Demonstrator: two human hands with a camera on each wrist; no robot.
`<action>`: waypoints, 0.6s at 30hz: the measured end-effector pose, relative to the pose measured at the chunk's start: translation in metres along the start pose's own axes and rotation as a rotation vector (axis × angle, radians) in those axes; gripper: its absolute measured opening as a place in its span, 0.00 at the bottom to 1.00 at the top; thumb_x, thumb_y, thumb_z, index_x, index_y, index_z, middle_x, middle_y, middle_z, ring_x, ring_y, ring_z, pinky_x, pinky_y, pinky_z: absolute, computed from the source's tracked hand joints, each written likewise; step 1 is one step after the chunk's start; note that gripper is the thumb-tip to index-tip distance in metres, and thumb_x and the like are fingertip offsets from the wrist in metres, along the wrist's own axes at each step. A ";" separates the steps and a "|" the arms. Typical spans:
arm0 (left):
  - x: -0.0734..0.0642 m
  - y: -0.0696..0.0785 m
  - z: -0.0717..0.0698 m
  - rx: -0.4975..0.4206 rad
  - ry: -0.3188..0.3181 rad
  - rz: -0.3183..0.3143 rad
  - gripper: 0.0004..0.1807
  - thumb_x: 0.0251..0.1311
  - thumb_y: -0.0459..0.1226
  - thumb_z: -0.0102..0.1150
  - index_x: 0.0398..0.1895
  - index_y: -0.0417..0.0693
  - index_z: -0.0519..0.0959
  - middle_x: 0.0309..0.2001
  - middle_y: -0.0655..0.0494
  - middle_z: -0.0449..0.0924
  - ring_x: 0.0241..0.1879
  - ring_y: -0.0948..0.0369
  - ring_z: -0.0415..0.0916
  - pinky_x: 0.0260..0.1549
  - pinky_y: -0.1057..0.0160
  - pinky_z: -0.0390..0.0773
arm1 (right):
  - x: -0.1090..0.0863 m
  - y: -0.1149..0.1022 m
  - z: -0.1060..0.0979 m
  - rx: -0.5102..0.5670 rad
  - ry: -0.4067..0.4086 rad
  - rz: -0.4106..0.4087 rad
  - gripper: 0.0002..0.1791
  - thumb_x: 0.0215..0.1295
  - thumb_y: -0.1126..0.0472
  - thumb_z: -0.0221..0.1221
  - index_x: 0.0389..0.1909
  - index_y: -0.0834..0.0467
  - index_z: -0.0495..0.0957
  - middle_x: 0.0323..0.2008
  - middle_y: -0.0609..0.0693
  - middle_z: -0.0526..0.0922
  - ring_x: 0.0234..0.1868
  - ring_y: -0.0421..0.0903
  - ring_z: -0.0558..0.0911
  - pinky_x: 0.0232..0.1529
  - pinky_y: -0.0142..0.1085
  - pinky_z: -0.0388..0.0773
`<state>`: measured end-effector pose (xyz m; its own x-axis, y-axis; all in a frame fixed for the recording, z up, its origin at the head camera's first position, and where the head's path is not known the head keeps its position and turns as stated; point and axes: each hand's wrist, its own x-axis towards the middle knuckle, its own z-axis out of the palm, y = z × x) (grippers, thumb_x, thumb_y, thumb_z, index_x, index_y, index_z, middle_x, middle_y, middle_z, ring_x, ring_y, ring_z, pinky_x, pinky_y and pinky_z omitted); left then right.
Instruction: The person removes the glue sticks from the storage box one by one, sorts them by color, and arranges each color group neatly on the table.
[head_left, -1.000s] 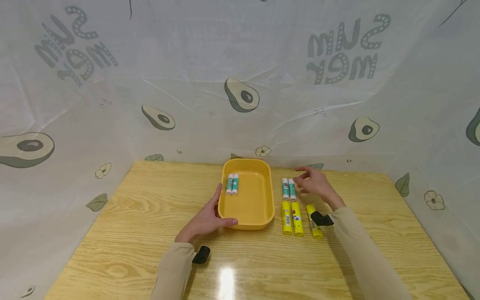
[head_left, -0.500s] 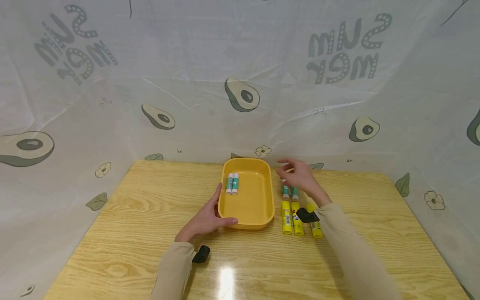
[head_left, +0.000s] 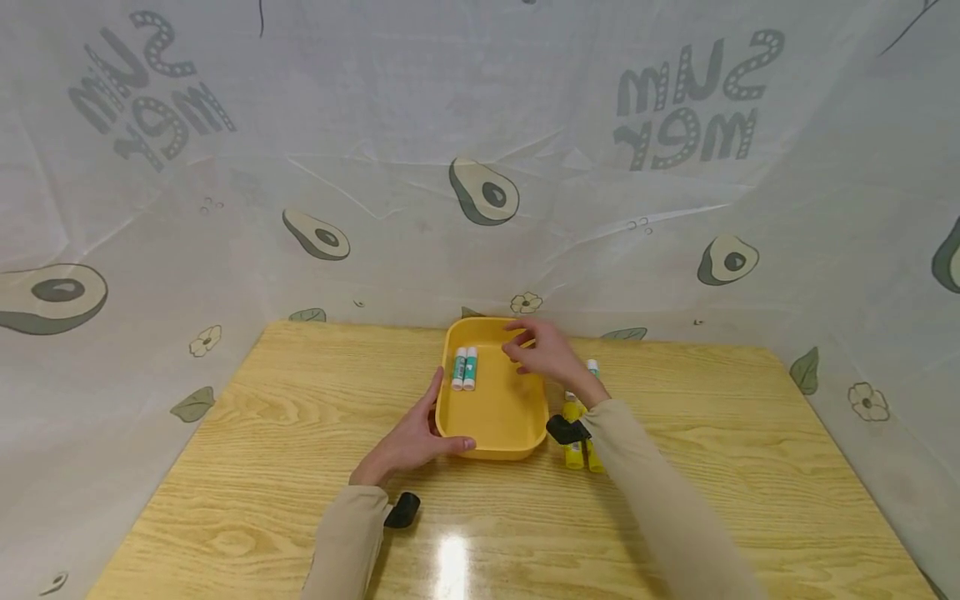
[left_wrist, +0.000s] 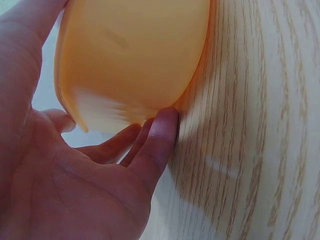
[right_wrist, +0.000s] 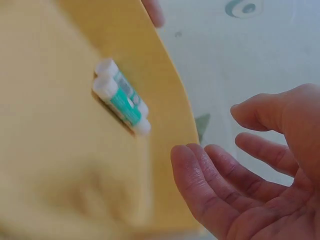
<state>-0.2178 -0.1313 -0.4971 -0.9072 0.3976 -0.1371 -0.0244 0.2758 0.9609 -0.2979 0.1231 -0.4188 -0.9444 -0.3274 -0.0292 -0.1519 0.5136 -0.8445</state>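
Note:
A yellow plastic tray (head_left: 495,417) sits on the table with two white-and-teal glue sticks (head_left: 465,368) side by side at its left wall. My left hand (head_left: 408,437) grips the tray's front left corner, thumb over the front rim and fingers along the outer wall, as the left wrist view shows. Over the tray's right side hovers my right hand (head_left: 547,350). In the right wrist view nothing lies between its loosely bent fingers (right_wrist: 187,170). Right of the tray, another white-and-teal glue stick (head_left: 593,368) shows partly behind the right wrist.
Two yellow tubes (head_left: 573,454) lie by the tray's right front, partly covered by the right sleeve and its black wrist mount (head_left: 567,429). A printed curtain (head_left: 390,267) hangs behind the wooden table (head_left: 337,358).
My right hand has moved left from beside the glue sticks, passing over them, to above the tray. One of those sticks has shifted slightly right. My left hand stays in place.

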 end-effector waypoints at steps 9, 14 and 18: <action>0.000 0.000 0.000 -0.002 -0.010 -0.009 0.65 0.60 0.43 0.74 0.83 0.68 0.29 0.72 0.45 0.68 0.57 0.55 0.81 0.61 0.56 0.79 | 0.018 -0.001 0.030 0.051 -0.103 0.092 0.29 0.71 0.61 0.62 0.70 0.64 0.69 0.49 0.63 0.79 0.47 0.64 0.85 0.46 0.51 0.86; 0.000 -0.001 0.000 -0.013 -0.016 0.000 0.66 0.60 0.42 0.74 0.84 0.66 0.29 0.71 0.44 0.69 0.57 0.55 0.81 0.60 0.57 0.80 | 0.025 -0.001 0.040 0.048 -0.091 0.149 0.29 0.71 0.61 0.62 0.70 0.63 0.69 0.48 0.62 0.80 0.48 0.61 0.85 0.45 0.47 0.87; 0.000 -0.001 -0.001 -0.018 -0.018 -0.001 0.67 0.58 0.45 0.75 0.83 0.68 0.29 0.70 0.44 0.69 0.56 0.55 0.81 0.58 0.58 0.80 | 0.030 -0.002 0.044 0.045 -0.079 0.180 0.29 0.71 0.59 0.63 0.70 0.61 0.69 0.49 0.61 0.80 0.49 0.60 0.85 0.46 0.46 0.87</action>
<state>-0.2186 -0.1325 -0.4978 -0.8995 0.4129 -0.1427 -0.0333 0.2609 0.9648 -0.3130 0.0775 -0.4414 -0.9292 -0.2953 -0.2223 0.0322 0.5344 -0.8446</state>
